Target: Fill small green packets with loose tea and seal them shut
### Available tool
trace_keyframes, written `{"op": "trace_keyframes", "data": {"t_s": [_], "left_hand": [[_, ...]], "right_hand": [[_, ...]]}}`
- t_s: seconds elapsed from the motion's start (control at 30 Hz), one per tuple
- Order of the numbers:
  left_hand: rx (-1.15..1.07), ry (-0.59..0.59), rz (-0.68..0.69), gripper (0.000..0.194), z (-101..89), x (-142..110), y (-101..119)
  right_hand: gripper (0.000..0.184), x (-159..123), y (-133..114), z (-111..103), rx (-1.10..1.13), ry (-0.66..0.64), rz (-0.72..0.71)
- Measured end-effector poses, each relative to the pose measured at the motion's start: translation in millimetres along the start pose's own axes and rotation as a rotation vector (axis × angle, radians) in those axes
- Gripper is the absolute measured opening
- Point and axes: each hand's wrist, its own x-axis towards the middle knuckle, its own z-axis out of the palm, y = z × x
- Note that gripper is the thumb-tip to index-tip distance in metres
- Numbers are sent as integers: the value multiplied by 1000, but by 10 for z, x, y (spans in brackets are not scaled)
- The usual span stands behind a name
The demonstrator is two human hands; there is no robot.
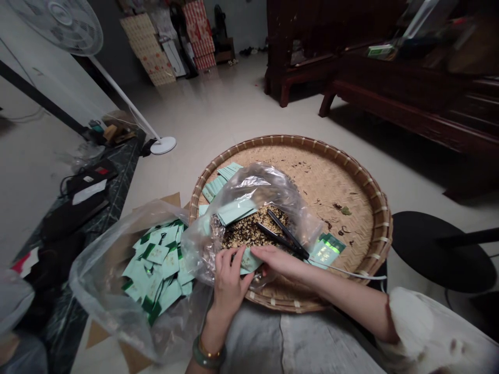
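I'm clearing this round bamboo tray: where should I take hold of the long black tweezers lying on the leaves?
Probably pinch the long black tweezers near their joined lower-right end, coming from beside the right hand: the arms converge there, past the loose dried leaves, while their spread ends lie over the leaves inside the clear plastic bag.

Green sachets (158,265) half hidden by plastic bag (97,275), fan (54,23) cut off at top edge

- Pale green sachet (249,261): flat, seemingly empty, pinched between left hand (230,280) and right hand (276,262).
- Loose dried tea (249,231): heaped inside clear plastic bag (265,187).
- Black tweezers (283,238): lying across the tea.
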Motion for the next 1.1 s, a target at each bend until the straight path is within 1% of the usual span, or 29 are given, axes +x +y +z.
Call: {"op": "trace_keyframes", "data": {"t_s": [0.07, 0.13, 0.27, 0.33, 0.4, 0.43, 0.5, 0.53, 0.57, 0.6, 0.67, 0.73, 0.83, 0.9, 0.93, 1.0, 1.1], "left_hand": [[-16, -2, 5, 52, 9, 8, 3], [-33, 22, 4, 51, 22, 19, 7], [-74, 93, -24, 47, 31, 48, 7], [-99, 115, -55, 41, 12, 67, 2], [-120, 141, -112, 36, -22, 86, -5], [-132, 157, -143, 35, -42, 96, -10], [-162, 188, -197, 34, -82, 109, -22], [-177, 203, -214, 34, -98, 112, -30], [-190, 217, -225, 34, -111, 112, -39], [-201, 228, -233, 34, -119, 108, -51], [-214, 245, -240, 35, -122, 96, -75], [-222, 256, -243, 35, -113, 81, -95], [-230, 259, -251, 36, -100, 73, -107], [-233, 261, -259, 37, -103, 78, -106], [-236, 264, -264, 37, -107, 82, -105], [-241, 268, -275, 38, -116, 86, -106], [-251, 270, -292, 38, -116, 78, -124]], "right_hand": [[45, -21, -46, -23, -98, -28, -43], [41, -60, -110, -16, -216, -54, -95], [37, -198, -292, 75, -401, -101, -222], [37, -263, -386, 108, -390, -93, -299], [39, -284, -439, 96, -288, -14, -356], [40, -272, -438, 71, -230, 40, -360], [38, -211, -372, -8, -185, 138, -316], [34, -168, -311, -56, -237, 152, -264], [28, -124, -240, -104, -345, 155, -232], [25, -81, -167, -151, -481, 167, -245], [33, -10, -45, -230, -721, 220, -313], [45, 49, 8, -274, -888, 258, -380], [60, 161, -50, -255, -1028, 238, -440], [67, 263, -135, -199, -1094, 215, -439], [67, 317, -176, -166, -1122, 211, -428], [62, 416, -237, -108, -1169, 203, -428], [55, 515, -257, -68, -1201, 184, -460]]}}
